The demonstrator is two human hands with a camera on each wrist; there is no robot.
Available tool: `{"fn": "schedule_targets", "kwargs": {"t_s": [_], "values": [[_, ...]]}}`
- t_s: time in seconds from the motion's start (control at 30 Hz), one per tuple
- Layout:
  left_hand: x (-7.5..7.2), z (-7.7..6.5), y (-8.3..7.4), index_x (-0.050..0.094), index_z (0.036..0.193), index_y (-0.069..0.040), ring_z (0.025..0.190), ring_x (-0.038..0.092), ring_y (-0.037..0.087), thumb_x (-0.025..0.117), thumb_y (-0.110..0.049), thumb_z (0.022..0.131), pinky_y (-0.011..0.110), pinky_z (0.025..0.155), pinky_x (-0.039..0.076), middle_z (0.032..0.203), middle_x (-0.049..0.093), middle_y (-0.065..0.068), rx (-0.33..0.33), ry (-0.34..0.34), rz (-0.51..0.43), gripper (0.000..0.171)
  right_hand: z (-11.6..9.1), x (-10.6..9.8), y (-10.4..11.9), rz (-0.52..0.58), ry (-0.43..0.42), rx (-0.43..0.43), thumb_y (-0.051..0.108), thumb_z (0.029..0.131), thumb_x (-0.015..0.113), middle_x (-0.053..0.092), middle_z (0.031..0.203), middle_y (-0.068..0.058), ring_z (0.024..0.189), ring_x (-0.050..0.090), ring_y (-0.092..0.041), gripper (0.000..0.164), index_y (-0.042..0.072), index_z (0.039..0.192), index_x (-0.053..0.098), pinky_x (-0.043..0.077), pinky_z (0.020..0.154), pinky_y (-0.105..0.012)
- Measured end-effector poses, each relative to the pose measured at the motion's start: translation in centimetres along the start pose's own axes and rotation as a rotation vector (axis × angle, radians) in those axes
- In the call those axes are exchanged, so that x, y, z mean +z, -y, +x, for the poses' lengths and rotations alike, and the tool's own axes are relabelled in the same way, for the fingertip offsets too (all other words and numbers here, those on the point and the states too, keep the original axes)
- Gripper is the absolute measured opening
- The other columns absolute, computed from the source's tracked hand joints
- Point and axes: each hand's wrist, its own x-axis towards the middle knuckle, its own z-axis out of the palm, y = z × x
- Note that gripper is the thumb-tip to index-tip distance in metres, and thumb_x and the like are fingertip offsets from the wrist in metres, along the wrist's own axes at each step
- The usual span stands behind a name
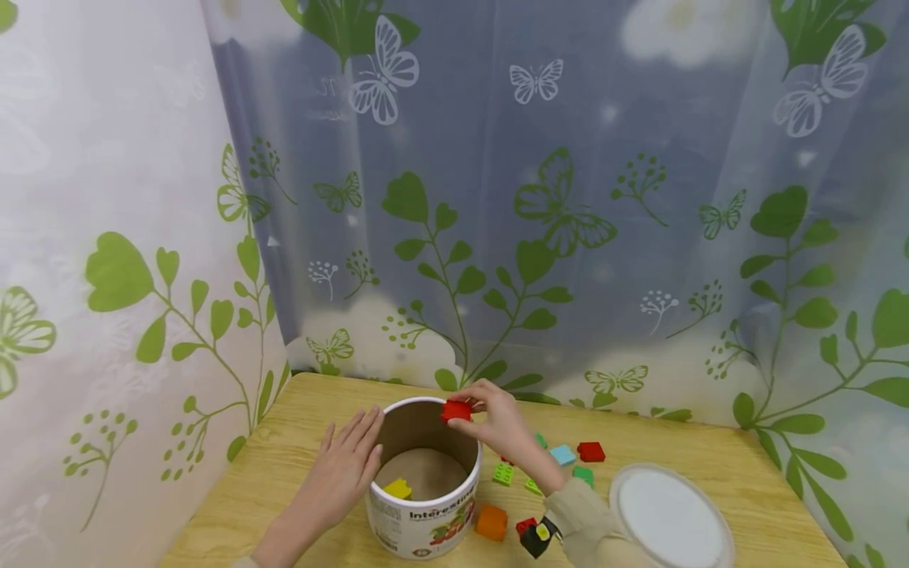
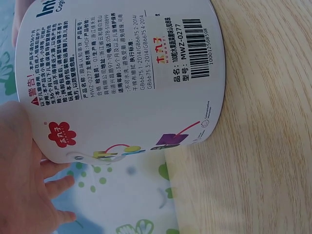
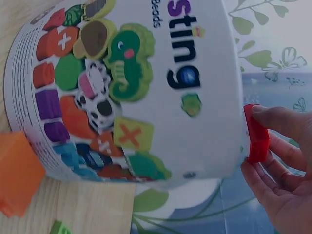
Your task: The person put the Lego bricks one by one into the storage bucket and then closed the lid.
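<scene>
A white round tub with printed fruit and animal pictures stands on the wooden table, its mouth facing up. Inside, a yellow toy brick lies on the bottom near the front wall. My right hand pinches a red toy brick between thumb and fingers at the tub's right rear rim; the right wrist view shows this red brick beside the rim. With fingers straight, my left hand rests against the left rim. Seen from the left wrist, that hand lies along the tub's edge.
Right of the tub lie several toy bricks: an orange one, a light blue one, a red one and green ones. A black piece sits near my right sleeve. The round white lid lies farther right.
</scene>
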Motion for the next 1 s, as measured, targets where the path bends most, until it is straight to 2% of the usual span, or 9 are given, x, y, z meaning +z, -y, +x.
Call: {"fn": "schedule_targets", "kwargs": {"t_s": [0.17,0.3,0.47,0.6,0.87,1.0], "values": [[0.1,0.0,0.1,0.041,0.155,-0.005,0.148,0.036,0.034,0.046,-0.027,0.109,0.067,0.117,0.022,0.162,0.036,0.010,-0.003,0.005,-0.005,0.051,0.4,1.6,0.2,-0.011,0.037,0.007,0.015,0.086,0.082,0.065,0.105,-0.007,0.094,0.066,-0.022,0.029,0.007,0.113,0.075,0.060,0.085,-0.036],[0.1,0.0,0.0,0.042,0.155,-0.005,0.147,0.036,0.034,0.046,-0.027,0.109,0.067,0.116,0.022,0.162,0.037,0.010,-0.001,0.000,-0.003,0.051,0.5,2.6,0.4,-0.012,0.065,0.017,0.014,0.087,0.082,0.064,0.108,-0.008,0.097,0.067,-0.024,0.028,0.007,0.114,0.075,0.058,0.089,-0.036],[0.2,0.1,0.0,0.043,0.154,-0.005,0.146,0.038,0.034,0.046,-0.027,0.109,0.067,0.116,0.024,0.161,0.038,0.010,0.003,-0.013,0.013,0.051,0.6,3.6,0.5,-0.101,0.078,-0.013,0.017,0.088,0.082,0.065,0.108,-0.006,0.098,0.067,-0.024,0.030,0.009,0.116,0.075,0.058,0.089,-0.034],[0.3,0.1,0.0,0.044,0.154,-0.005,0.146,0.039,0.034,0.047,-0.027,0.108,0.067,0.116,0.024,0.161,0.039,0.010,0.002,-0.020,0.019,0.051,0.6,3.9,0.5,-0.149,0.070,-0.025,0.016,0.087,0.082,0.066,0.109,-0.007,0.098,0.067,-0.024,0.030,0.009,0.115,0.076,0.059,0.088,-0.033],[0.2,0.0,-0.1,0.045,0.153,-0.004,0.145,0.039,0.035,0.049,-0.024,0.107,0.067,0.116,0.024,0.160,0.040,0.011,0.006,-0.032,0.003,0.050,0.5,4.2,0.3,-0.168,0.053,-0.045,0.012,0.087,0.082,0.067,0.114,-0.009,0.101,0.068,-0.026,0.030,0.007,0.116,0.075,0.059,0.087,-0.034],[0.2,0.1,-0.2,0.045,0.153,-0.004,0.145,0.039,0.035,0.048,-0.025,0.108,0.068,0.115,0.024,0.160,0.040,0.012,0.006,-0.028,0.005,0.050,0.3,4.0,0.3,-0.115,0.054,-0.043,0.009,0.090,0.078,0.067,0.119,-0.009,0.107,0.068,-0.027,0.030,0.006,0.119,0.073,0.058,0.091,-0.037]]}}
